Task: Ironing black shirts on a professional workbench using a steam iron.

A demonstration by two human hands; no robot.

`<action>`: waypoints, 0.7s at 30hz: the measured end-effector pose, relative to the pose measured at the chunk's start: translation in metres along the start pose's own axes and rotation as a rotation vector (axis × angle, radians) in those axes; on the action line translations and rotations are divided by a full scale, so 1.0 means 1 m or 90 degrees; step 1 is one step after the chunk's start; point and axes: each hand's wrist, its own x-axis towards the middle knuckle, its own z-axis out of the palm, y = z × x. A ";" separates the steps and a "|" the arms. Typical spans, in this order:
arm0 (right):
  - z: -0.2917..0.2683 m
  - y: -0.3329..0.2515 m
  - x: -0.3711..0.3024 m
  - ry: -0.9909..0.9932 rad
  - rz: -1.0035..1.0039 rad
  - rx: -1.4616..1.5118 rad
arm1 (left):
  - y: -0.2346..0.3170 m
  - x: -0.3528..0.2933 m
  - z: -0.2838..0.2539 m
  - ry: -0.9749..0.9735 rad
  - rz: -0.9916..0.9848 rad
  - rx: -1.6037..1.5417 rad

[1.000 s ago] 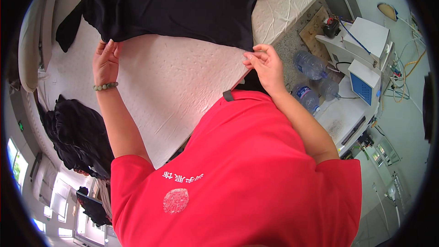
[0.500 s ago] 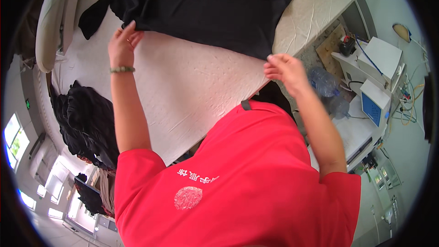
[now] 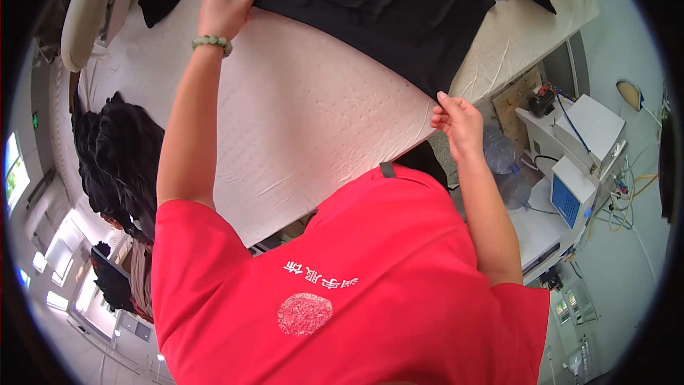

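Observation:
A black long-sleeved top (image 3: pixel 370 18) is spread on the pale, padded table (image 3: pixel 306 110), its hem toward me and its upper part cut off by the frame's top edge. One sleeve reaches out at the upper left, and part of another shows at the upper right. My left hand (image 3: pixel 226 11), with a green bead bracelet at the wrist, is closed on the hem's left corner. At the table's right edge, my right hand (image 3: pixel 459 125) pinches the hem's right corner between thumb and fingers. The hem runs taut and slanted between both hands.
Dark crumpled fabric (image 3: pixel 117 153) is heaped to the left of the table. A long padded pale arm (image 3: pixel 92 18) stands at the far left. On the right are large clear plastic bottles (image 3: pixel 501 151), a white box with a blue panel (image 3: pixel 566 199) and loose cables.
My left hand has moved up and to the right, closing on the hem. My right hand has shifted slightly right and down, and the hem now slants more steeply.

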 end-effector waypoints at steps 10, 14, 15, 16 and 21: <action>0.011 0.017 -0.001 0.024 -0.063 -0.075 | -0.020 -0.019 0.006 0.150 0.107 0.063; 0.016 0.019 -0.001 0.051 -0.090 -0.164 | -0.027 -0.031 0.024 0.260 0.164 0.191; 0.015 0.018 -0.001 0.041 -0.094 -0.211 | -0.027 -0.035 0.029 0.304 0.174 0.226; 0.014 0.017 -0.002 0.030 -0.099 -0.258 | -0.027 -0.036 0.032 0.305 0.171 0.222; 0.008 0.018 -0.002 -0.009 -0.103 -0.295 | -0.018 -0.044 0.041 0.378 0.093 0.170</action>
